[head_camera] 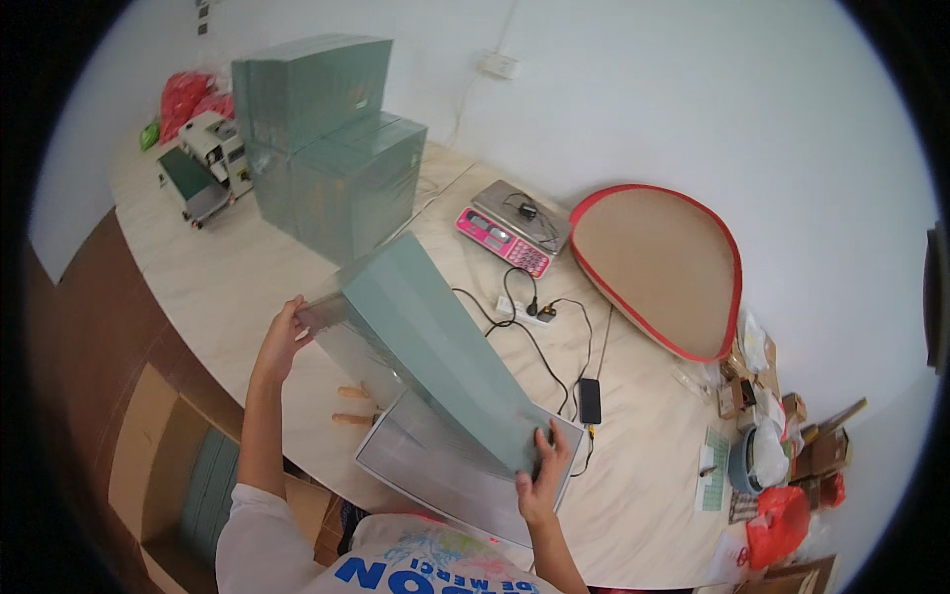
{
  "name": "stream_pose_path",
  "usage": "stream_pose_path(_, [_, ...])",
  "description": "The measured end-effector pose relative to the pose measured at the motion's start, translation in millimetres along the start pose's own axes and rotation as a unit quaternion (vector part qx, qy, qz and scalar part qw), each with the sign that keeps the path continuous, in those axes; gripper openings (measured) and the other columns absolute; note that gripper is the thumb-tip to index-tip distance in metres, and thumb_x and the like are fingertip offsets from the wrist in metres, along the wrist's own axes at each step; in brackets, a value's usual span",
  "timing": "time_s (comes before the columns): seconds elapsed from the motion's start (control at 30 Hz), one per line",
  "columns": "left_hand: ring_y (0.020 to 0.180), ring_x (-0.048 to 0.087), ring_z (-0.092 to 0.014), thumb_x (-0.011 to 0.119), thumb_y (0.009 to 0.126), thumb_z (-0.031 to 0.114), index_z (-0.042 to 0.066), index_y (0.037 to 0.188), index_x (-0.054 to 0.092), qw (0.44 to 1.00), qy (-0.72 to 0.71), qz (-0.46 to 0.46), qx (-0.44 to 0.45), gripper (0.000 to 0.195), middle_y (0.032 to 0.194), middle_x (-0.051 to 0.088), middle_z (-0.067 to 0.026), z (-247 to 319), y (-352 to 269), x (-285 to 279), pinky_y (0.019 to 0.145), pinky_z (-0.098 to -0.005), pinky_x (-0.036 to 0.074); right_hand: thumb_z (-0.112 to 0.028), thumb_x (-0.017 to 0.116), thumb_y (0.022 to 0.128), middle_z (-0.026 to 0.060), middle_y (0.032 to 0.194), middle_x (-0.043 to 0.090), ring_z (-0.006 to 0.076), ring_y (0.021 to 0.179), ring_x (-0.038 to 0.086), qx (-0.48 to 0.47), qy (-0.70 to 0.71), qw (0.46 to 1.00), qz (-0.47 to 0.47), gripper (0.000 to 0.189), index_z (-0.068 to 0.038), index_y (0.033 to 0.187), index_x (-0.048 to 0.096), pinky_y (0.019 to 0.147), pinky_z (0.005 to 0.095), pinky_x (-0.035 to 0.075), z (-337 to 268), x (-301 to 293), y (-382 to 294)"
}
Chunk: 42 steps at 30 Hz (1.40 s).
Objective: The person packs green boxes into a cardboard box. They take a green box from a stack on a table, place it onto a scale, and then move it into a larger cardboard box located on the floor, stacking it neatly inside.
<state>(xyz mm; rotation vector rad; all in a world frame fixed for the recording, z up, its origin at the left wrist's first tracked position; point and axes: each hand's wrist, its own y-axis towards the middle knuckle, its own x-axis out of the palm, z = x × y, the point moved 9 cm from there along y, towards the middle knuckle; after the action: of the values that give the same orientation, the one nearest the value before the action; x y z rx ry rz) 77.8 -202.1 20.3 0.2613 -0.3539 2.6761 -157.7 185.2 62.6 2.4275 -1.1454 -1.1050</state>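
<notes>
A long grey-green box [438,349] lies tilted across the table in front of me, its lower end over a flat grey panel with a pale rim [460,475]. Clear plastic film [326,312] extends from the box's far left end. My left hand [282,341] pinches the edge of that film. At the near right end of the box, my right hand [545,471] grips a corner, thumb on one side and fingers on the other. Wooden handles [352,418] of some tool stick out beside the panel; the rest of it is hidden.
Film-wrapped stacks of green boxes [341,185] stand behind. A pink scale [512,230], a power strip [523,310] with cables, a phone [590,401] and a red-rimmed board [660,267] lie to the right. An open carton [148,438] with green pieces sits lower left.
</notes>
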Motion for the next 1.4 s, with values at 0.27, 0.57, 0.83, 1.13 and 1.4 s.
stream_pose_path(0.27, [0.113, 0.046, -0.017, 0.047, 0.089, 0.044, 0.009, 0.112, 0.054, 0.988, 0.031, -0.116, 0.094, 0.043, 0.114, 0.055, -0.0041, 53, -48, 115, 0.1, -0.0351, 0.03, -0.035, 0.085, 0.062, 0.0252, 0.14, 0.031, 0.0396, 0.125, 0.034, -0.001, -0.045, 0.999, 0.0, 0.109, 0.0, 0.143, 0.021, 0.103, 0.0464, 0.029, 4, -24, -15])
stream_pose_path(0.57, [0.13, 0.037, -0.021, 0.048, 0.087, 0.04, 0.006, 0.137, 0.042, 0.957, 0.061, -0.215, 0.186, 0.061, 0.137, 0.044, -0.0093, 72, -119, 214, 0.107, -0.0345, 0.025, -0.026, 0.088, 0.06, 0.0198, 0.138, 0.033, 0.0331, 0.124, 0.036, 0.096, 0.078, 0.989, -0.081, 0.114, 0.001, 0.144, 0.017, 0.105, 0.0387, 0.03, 86, -38, -45])
stream_pose_path(0.83, [0.134, 0.031, -0.022, 0.039, 0.09, 0.048, 0.006, 0.144, 0.031, 0.943, 0.026, -0.278, 0.184, 0.068, 0.144, 0.036, -0.0117, 61, -142, 252, 0.11, -0.0328, 0.02, -0.018, 0.086, 0.065, 0.0149, 0.134, 0.04, 0.0256, 0.118, 0.045, 0.27, 0.256, 0.918, -0.135, 0.089, -0.001, 0.135, 0.035, 0.095, 0.0368, 0.043, 113, -26, -68])
stream_pose_path(1.13, [0.132, 0.032, -0.024, 0.037, 0.083, 0.066, 0.009, 0.147, 0.022, 0.907, 0.03, -0.345, 0.24, 0.088, 0.145, 0.032, -0.0134, 69, -136, 266, 0.11, -0.0375, 0.021, -0.028, 0.09, 0.059, 0.0155, 0.134, 0.04, 0.0279, 0.119, 0.044, 0.147, 0.114, 0.975, -0.117, 0.096, 0.0, 0.134, 0.036, 0.098, 0.0386, 0.04, 116, -39, -66])
stream_pose_path(1.4, [0.13, 0.035, -0.025, 0.059, 0.065, 0.067, 0.009, 0.146, 0.023, 0.938, 0.052, -0.27, 0.212, 0.105, 0.138, 0.037, -0.0133, 54, -125, 263, 0.108, -0.0396, 0.029, -0.063, 0.062, 0.075, 0.0222, 0.146, 0.023, 0.032, 0.133, 0.027, 0.03, 0.286, 0.951, 0.118, 0.117, -0.005, 0.147, -0.01, 0.109, 0.0427, 0.019, -10, -125, 25])
